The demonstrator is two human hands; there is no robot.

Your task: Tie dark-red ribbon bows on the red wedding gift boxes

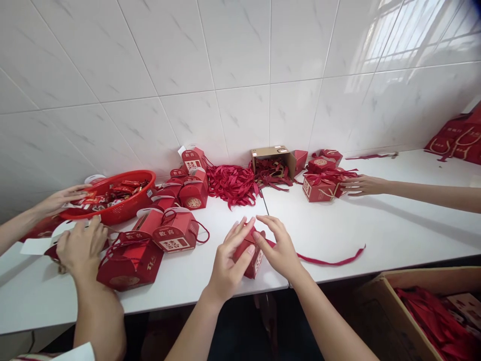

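Note:
A small red gift box (pixel 251 254) sits near the front edge of the white table (pixel 376 230), between my two hands. My left hand (pixel 229 260) presses against its left side with fingers curled over the top. My right hand (pixel 278 248) holds its right side, fingers closed onto the top flaps. A thin red ribbon (pixel 330 260) trails from under the box to the right across the table.
Another person's hands (pixel 80 245) at left handle red boxes (pixel 169 235) beside a red basket (pixel 124 210) of sweets. A third person's hand (pixel 363 185) at right touches tied boxes (pixel 321 185). A ribbon pile (pixel 231 183) and open carton (pixel 272 158) lie at the wall. A cardboard box (pixel 421 311) stands below.

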